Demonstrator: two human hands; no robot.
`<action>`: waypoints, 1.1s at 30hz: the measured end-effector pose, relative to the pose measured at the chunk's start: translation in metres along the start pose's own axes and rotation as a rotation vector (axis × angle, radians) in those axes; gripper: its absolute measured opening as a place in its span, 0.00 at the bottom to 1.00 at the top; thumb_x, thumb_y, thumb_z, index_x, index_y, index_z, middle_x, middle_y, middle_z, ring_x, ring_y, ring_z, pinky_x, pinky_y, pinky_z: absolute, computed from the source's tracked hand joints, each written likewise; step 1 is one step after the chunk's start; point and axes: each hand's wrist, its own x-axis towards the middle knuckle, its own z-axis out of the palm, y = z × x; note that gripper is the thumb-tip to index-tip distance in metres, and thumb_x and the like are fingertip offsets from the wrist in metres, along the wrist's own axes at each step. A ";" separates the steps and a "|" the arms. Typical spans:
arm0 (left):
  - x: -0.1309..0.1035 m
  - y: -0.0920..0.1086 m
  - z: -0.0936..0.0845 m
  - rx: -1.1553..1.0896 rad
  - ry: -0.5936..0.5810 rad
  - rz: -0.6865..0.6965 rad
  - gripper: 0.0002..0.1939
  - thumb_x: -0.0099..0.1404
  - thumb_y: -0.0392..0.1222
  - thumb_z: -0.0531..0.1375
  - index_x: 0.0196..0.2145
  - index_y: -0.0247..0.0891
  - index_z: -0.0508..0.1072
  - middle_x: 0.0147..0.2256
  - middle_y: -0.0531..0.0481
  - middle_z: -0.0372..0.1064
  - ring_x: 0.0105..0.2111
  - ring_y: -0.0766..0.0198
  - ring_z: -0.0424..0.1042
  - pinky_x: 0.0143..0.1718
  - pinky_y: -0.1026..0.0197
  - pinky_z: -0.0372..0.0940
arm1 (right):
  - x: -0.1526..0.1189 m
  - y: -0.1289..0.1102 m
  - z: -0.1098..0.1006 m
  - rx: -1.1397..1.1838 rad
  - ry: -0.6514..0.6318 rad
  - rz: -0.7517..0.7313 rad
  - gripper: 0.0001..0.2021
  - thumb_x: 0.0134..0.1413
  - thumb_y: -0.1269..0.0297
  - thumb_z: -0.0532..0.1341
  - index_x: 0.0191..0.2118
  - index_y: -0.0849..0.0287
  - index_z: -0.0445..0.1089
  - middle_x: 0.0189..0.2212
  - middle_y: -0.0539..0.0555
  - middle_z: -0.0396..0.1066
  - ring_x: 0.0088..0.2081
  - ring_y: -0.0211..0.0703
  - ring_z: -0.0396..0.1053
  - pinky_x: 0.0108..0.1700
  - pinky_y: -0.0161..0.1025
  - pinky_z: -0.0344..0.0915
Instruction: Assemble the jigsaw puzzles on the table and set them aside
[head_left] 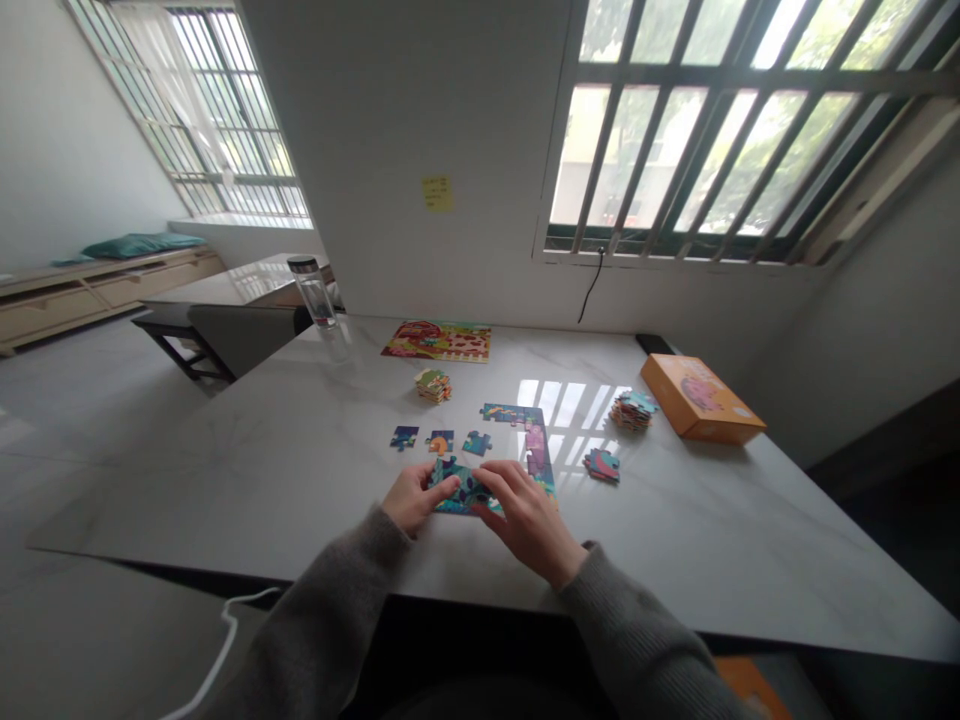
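Observation:
A partly joined jigsaw puzzle point(537, 448) lies on the table, its top row and right side forming a corner. At its lower left, a section of blue-green puzzle pieces point(459, 486) sits between my hands. My left hand point(412, 498) grips this section's left edge, thumb on top. Over its right part my right hand point(529, 520) is bent, fingertips and thumb on the pieces; what lies under the palm is hidden. Just beyond are three loose pieces: a dark blue one point(405, 437), one with an orange shape point(441, 441) and a teal one point(477, 442).
Piles of pieces stand at the back left point(433, 386) and right point(632, 411), with a smaller pile point(602, 465) nearer. An orange box point(701, 398), dark phone-like object point(654, 344), red-green picture sheet point(439, 341) and glass bottle point(315, 293) are farther back on the white table point(300, 480).

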 end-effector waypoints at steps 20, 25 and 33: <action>-0.023 -0.015 -0.093 0.161 0.371 -0.010 0.35 0.45 0.62 0.71 0.43 0.34 0.71 0.34 0.43 0.78 0.35 0.47 0.79 0.42 0.46 0.74 | -0.038 0.018 -0.001 0.068 0.059 0.137 0.20 0.64 0.70 0.55 0.60 0.51 0.61 0.51 0.59 0.66 0.53 0.52 0.66 0.55 0.53 0.69; -0.024 -0.019 -0.090 0.183 0.220 -0.014 0.46 0.51 0.60 0.68 0.60 0.35 0.58 0.34 0.47 0.77 0.33 0.53 0.79 0.38 0.51 0.74 | -0.037 0.017 -0.001 0.060 0.058 0.136 0.21 0.64 0.71 0.55 0.60 0.51 0.61 0.51 0.59 0.67 0.52 0.52 0.67 0.54 0.53 0.69; -0.024 -0.030 -0.088 0.998 0.466 0.003 0.20 0.61 0.50 0.59 0.50 0.45 0.76 0.42 0.46 0.74 0.46 0.49 0.71 0.53 0.48 0.61 | -0.038 0.018 0.000 0.050 0.000 0.144 0.18 0.62 0.72 0.56 0.56 0.51 0.64 0.49 0.59 0.67 0.51 0.53 0.67 0.53 0.54 0.69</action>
